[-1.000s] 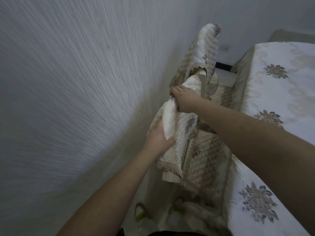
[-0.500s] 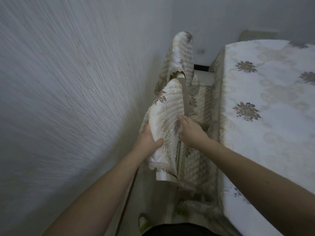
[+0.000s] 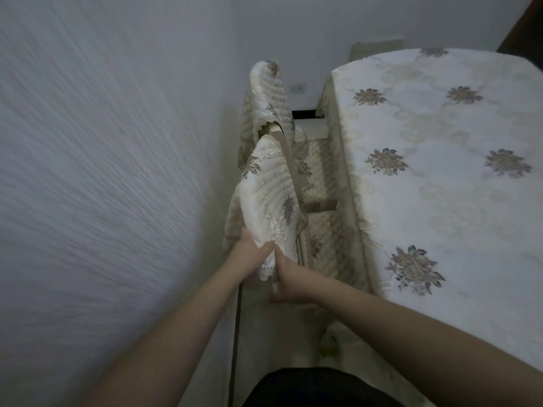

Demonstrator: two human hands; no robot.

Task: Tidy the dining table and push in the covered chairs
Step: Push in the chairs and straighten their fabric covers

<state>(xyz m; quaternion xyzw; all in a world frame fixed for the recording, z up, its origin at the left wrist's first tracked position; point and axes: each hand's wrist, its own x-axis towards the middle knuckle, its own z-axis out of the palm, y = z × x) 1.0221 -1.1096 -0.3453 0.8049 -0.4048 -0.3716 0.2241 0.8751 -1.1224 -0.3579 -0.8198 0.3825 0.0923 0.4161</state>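
Fingers of the left hand [image 3: 249, 254] are curled round the lower edge of the quilted cover [image 3: 266, 201] on the near chair [image 3: 289, 160], the thumb laid across its front. The right hand [image 3: 286, 284] is closed round the chair's frame just below the cover's lace hem, beside the left hand. Half a second earlier the right hand was held higher, against the embroidered front of the cover, and a second ago higher again, near the top of the back; it has been slid down to the bottom edge. By that, the smoothing of this cover is judged nearly done. The chair stands between the wall [image 3: 102, 171] and the dining table [image 3: 440, 177], its padded seat partly under the tablecloth, with a second covered chair [image 3: 269, 95] beyond. Pushing in is probably next.
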